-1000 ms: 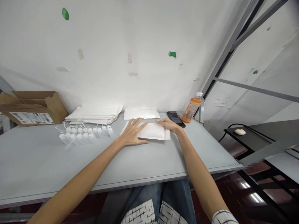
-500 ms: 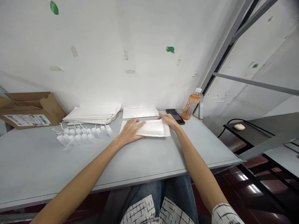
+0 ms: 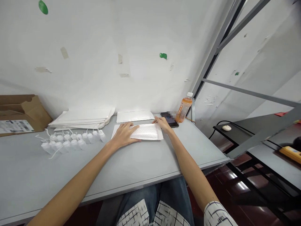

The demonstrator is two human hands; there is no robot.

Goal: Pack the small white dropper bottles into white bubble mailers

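Note:
A white bubble mailer (image 3: 147, 132) lies on the grey table in front of me. My left hand (image 3: 124, 135) rests flat across its left part, fingers spread and thumb stretched over the top. At the far right corner, my right hand (image 3: 162, 123) has its fingers closed on the mailer's edge; the fingertips are partly hidden. Behind it, against the wall, lies another white mailer (image 3: 134, 116). To the left stand several small white bottles (image 3: 70, 144) with thin tubes or cords at their tops.
A stack of white mailers (image 3: 82, 116) lies at the back left, beside an open cardboard box (image 3: 23, 114). A phone (image 3: 169, 119) and an orange drink bottle (image 3: 184, 110) are at the back right. Beyond the table's right edge, a white mouse (image 3: 226, 128) sits on a dark surface.
My view has turned slightly right, so the scene appears shifted left. Both hands keep nearly the same places on the mailer, whose near edge seems to lie flatter.

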